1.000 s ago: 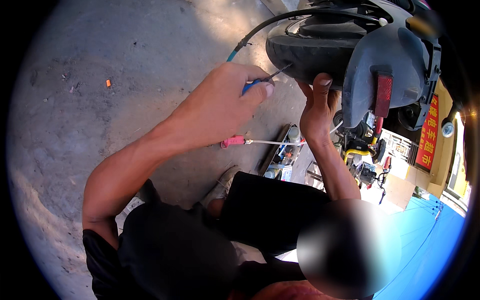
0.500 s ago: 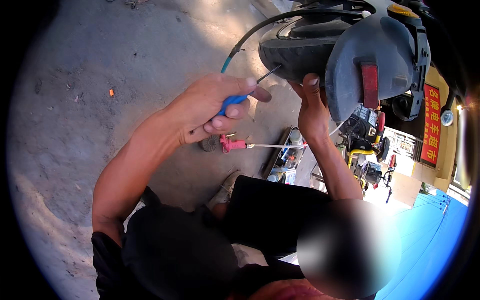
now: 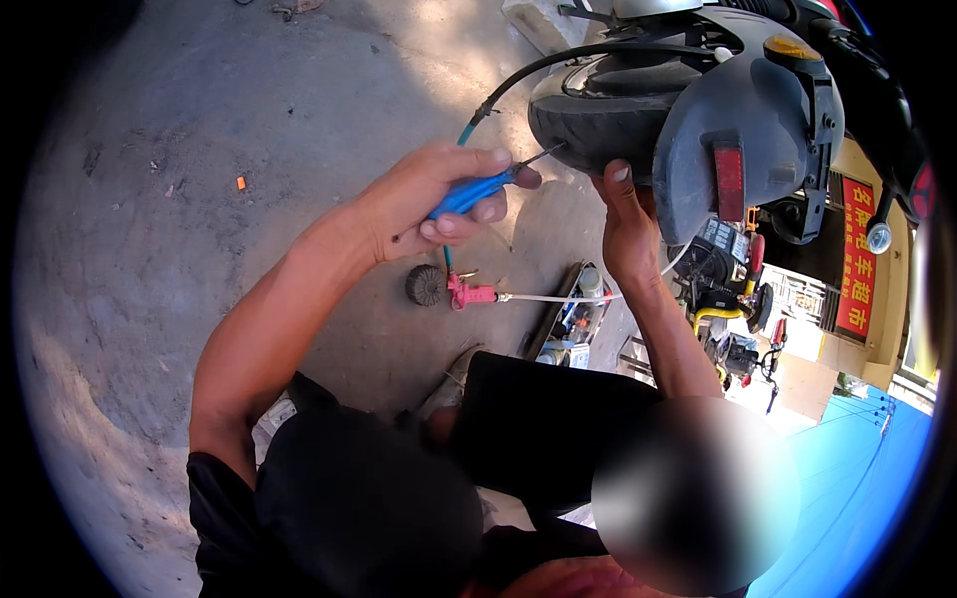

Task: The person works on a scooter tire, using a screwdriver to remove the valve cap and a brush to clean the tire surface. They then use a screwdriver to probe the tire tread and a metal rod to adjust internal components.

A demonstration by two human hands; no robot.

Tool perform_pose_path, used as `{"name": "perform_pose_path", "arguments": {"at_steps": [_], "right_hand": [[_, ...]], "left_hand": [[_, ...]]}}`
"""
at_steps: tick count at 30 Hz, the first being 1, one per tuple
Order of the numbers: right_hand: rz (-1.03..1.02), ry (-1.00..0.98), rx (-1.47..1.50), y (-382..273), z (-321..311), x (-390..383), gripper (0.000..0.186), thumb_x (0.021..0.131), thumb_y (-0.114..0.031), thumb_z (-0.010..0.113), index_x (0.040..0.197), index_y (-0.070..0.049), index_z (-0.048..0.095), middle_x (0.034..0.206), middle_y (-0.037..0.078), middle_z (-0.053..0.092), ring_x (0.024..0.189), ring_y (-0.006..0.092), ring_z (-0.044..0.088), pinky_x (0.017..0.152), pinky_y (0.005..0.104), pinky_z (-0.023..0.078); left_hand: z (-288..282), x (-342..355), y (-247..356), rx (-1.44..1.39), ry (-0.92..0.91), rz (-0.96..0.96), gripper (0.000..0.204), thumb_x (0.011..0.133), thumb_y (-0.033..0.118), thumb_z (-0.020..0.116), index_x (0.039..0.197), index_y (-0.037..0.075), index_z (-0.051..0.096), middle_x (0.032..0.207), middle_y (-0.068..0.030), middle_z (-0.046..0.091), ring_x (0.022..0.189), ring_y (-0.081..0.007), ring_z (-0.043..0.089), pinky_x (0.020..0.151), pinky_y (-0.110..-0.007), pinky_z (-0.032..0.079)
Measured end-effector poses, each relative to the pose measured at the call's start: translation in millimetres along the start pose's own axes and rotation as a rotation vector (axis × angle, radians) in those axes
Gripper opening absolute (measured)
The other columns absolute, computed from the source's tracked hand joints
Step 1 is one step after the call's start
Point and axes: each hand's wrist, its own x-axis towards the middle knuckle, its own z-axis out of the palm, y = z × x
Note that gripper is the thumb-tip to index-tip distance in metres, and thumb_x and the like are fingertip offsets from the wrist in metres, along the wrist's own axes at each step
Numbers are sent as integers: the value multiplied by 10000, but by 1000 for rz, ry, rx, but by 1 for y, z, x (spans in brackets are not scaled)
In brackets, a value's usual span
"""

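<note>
My left hand (image 3: 424,204) is closed round the blue handle of a screwdriver-like tool (image 3: 467,197). Its thin metal shaft points up and right, and the tip meets the tread of a black scooter tyre (image 3: 603,125); whether it has gone in, I cannot tell. At the tyre's lower right side is my right hand (image 3: 630,239), thumb up against the rubber and fingers mostly hidden behind it. Just right of that hand hangs the grey mudguard (image 3: 688,145) with a red reflector (image 3: 729,184).
Below the tool, a pink air gun (image 3: 473,294) with a pale hose lies beside a round dark ridged object (image 3: 426,285). An open tool tray (image 3: 546,324) stands farther right. A black hose (image 3: 538,68) arches over the tyre. Small orange scrap (image 3: 240,183) lies on the ground.
More of the blue handle shows in my left hand, and the hand sits slightly higher. The tip stays at the tyre. My right hand keeps its place; the view has shifted slightly.
</note>
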Motion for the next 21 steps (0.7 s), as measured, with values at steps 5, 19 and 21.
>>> {"name": "perform_pose_path", "arguments": {"at_steps": [5, 19, 21], "right_hand": [[62, -95, -223, 4, -7, 3, 740, 1005, -354, 724, 1575, -54, 360, 1529, 121, 489, 1385, 247, 509, 1183, 448, 415], [17, -154, -156, 9, -12, 7, 813, 979, -315, 757, 1576, -4, 301, 1528, 141, 499, 1439, 274, 469, 1233, 485, 368], [99, -152, -135, 7, -1, 8, 812, 975, -308, 765, 1576, -10, 308, 1528, 140, 498, 1427, 268, 475, 1224, 466, 369]], "left_hand": [[0, 19, -26, 597, 86, 430, 435, 1041, 290, 631, 1275, -74, 589, 705, -13, 570, 426, -125, 483, 378, -294, 405], [-6, 22, -14, 603, 71, 385, 388, 1062, 261, 594, 1337, -13, 609, 712, -26, 566, 504, -140, 552, 425, -305, 443], [-2, 23, -31, 1033, 196, 504, 392, 1045, 257, 613, 1335, -6, 608, 729, -55, 591, 533, -172, 587, 467, -325, 481]]}}
